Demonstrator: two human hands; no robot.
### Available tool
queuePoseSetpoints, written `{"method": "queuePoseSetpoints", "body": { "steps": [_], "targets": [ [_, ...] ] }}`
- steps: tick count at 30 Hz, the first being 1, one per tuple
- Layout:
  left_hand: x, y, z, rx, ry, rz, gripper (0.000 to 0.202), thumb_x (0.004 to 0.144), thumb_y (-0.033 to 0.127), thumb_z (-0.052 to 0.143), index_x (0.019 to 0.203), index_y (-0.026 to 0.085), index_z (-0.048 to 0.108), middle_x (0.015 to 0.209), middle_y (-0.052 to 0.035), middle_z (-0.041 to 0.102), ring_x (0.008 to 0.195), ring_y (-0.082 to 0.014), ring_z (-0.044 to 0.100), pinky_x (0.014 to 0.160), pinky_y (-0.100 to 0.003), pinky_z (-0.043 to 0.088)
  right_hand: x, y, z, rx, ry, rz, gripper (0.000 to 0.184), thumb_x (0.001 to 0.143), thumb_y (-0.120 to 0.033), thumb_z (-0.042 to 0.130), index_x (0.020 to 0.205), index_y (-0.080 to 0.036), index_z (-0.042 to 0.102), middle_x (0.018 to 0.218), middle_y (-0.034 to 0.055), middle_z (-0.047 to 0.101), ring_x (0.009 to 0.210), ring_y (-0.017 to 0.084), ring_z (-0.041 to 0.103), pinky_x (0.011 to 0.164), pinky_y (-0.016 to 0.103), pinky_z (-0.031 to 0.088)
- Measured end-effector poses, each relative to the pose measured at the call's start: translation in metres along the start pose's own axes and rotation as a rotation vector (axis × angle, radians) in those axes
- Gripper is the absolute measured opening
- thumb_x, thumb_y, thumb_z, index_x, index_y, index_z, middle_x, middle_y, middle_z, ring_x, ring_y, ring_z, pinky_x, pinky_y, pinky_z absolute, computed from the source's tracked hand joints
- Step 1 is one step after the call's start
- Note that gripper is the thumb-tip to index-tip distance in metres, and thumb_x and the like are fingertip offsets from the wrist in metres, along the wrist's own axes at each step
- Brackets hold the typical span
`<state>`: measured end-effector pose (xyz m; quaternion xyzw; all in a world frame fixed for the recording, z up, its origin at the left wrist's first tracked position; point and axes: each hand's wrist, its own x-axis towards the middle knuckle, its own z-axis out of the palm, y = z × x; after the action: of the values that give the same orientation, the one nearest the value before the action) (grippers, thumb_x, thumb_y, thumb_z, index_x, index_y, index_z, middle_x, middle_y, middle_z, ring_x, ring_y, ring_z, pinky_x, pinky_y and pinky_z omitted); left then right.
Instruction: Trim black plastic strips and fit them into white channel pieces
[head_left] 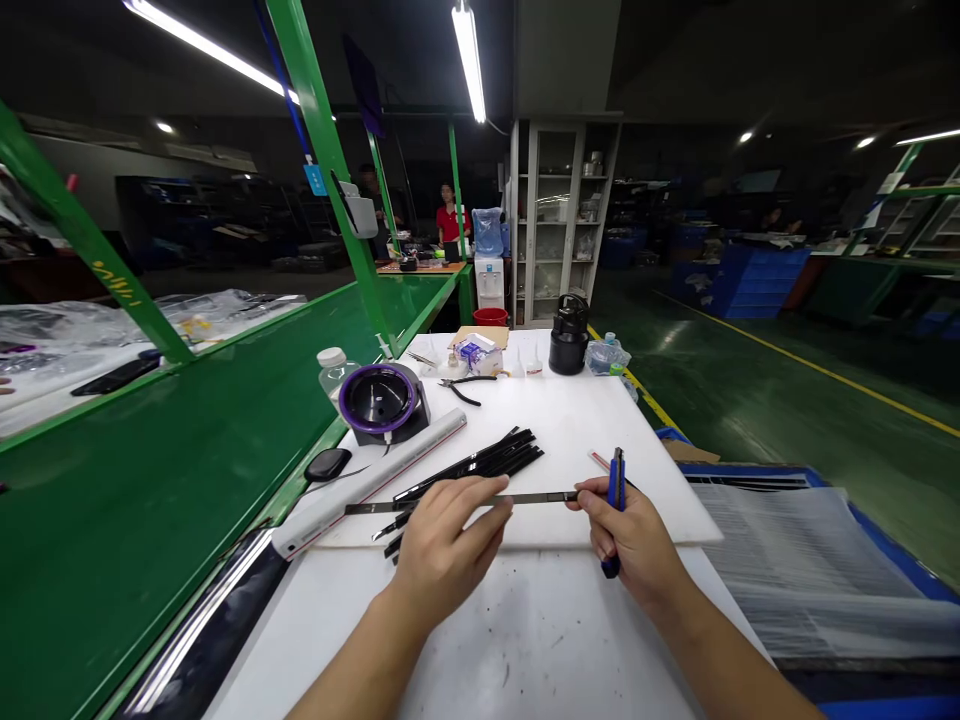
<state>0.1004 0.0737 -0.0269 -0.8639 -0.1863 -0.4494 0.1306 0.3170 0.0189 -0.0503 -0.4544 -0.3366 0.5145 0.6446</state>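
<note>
A long thin dark strip (536,497) stretches between my hands, running left above the worktable. My left hand (454,540) is closed, with thumb and fingers pinching the strip near its middle. My right hand (630,535) grips a blue utility knife (616,485), held upright against the palm, while its thumb and forefinger pinch the strip's right end. Beneath and beyond my left hand lies a loose bunch of glossy black strips (495,457). A thin pen-like item (598,460) lies just behind my right hand, partly hidden.
A white roll or tube (375,480) lies slanted on the left of the white worktable (577,425). Behind it sit a round purple-rimmed fan (379,398), cutting pliers (466,388) and a black lidded jug-like vessel (570,340). A blue-edged bin (825,560) stands at right.
</note>
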Motion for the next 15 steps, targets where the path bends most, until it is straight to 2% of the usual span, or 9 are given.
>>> {"method": "queuePoseSetpoints", "body": {
  "steps": [3, 5, 7, 9, 12, 15],
  "targets": [
    [0.002, 0.005, 0.002, -0.035, -0.027, 0.025, 0.027, 0.077, 0.003, 0.065, 0.098, 0.019, 0.062, 0.106, -0.0078, 0.070, 0.095, -0.0216, 0.064, 0.075, -0.036, 0.050, 0.002, 0.001, -0.001, -0.018, 0.019, -0.025, 0.047, 0.068, -0.047, 0.083, 0.091, -0.012, 0.062, 0.076, 0.0094, 0.067, 0.036, 0.006, 0.038, 0.035, 0.020, 0.033],
    [0.001, 0.001, -0.002, -0.029, 0.043, -0.010, 0.025, 0.077, 0.002, 0.066, 0.095, 0.019, 0.063, 0.101, -0.0070, 0.071, 0.093, -0.0213, 0.065, 0.075, -0.036, 0.050, 0.006, -0.001, -0.007, -0.036, 0.063, -0.065, 0.045, 0.069, -0.046, 0.083, 0.092, -0.012, 0.063, 0.076, 0.0093, 0.067, 0.036, 0.006, 0.039, 0.036, 0.020, 0.033],
    [-0.001, -0.012, -0.009, 0.021, 0.148, -0.084, 0.025, 0.075, 0.003, 0.067, 0.093, 0.019, 0.063, 0.095, -0.0059, 0.072, 0.091, -0.0212, 0.066, 0.076, -0.036, 0.051, 0.012, -0.004, -0.016, -0.053, 0.117, -0.113, 0.045, 0.068, -0.045, 0.084, 0.092, -0.012, 0.064, 0.078, 0.0100, 0.067, 0.037, 0.007, 0.040, 0.036, 0.020, 0.034],
    [-0.004, -0.030, -0.019, 0.080, 0.192, -0.149, 0.024, 0.075, 0.006, 0.069, 0.094, 0.021, 0.064, 0.095, -0.0053, 0.072, 0.092, -0.0218, 0.066, 0.078, -0.037, 0.052, 0.019, -0.007, -0.026, -0.064, 0.165, -0.153, 0.047, 0.066, -0.045, 0.085, 0.092, -0.012, 0.065, 0.080, 0.0110, 0.067, 0.039, 0.007, 0.040, 0.036, 0.021, 0.035],
    [-0.011, -0.056, -0.029, 0.078, 0.130, -0.186, 0.028, 0.076, 0.012, 0.071, 0.102, 0.021, 0.065, 0.100, -0.0065, 0.072, 0.097, -0.0236, 0.065, 0.084, -0.040, 0.052, 0.027, -0.009, -0.036, -0.077, 0.207, -0.182, 0.048, 0.064, -0.045, 0.086, 0.093, -0.012, 0.067, 0.079, 0.0111, 0.067, 0.040, 0.007, 0.039, 0.037, 0.022, 0.036],
    [-0.016, -0.068, -0.031, 0.029, 0.082, -0.188, 0.028, 0.077, 0.013, 0.071, 0.103, 0.021, 0.065, 0.097, -0.0061, 0.071, 0.091, -0.0218, 0.064, 0.084, -0.040, 0.052, 0.030, -0.007, -0.040, -0.077, 0.215, -0.189, 0.048, 0.064, -0.045, 0.087, 0.093, -0.012, 0.067, 0.080, 0.0107, 0.067, 0.039, 0.007, 0.039, 0.037, 0.021, 0.036]
  ]
}}
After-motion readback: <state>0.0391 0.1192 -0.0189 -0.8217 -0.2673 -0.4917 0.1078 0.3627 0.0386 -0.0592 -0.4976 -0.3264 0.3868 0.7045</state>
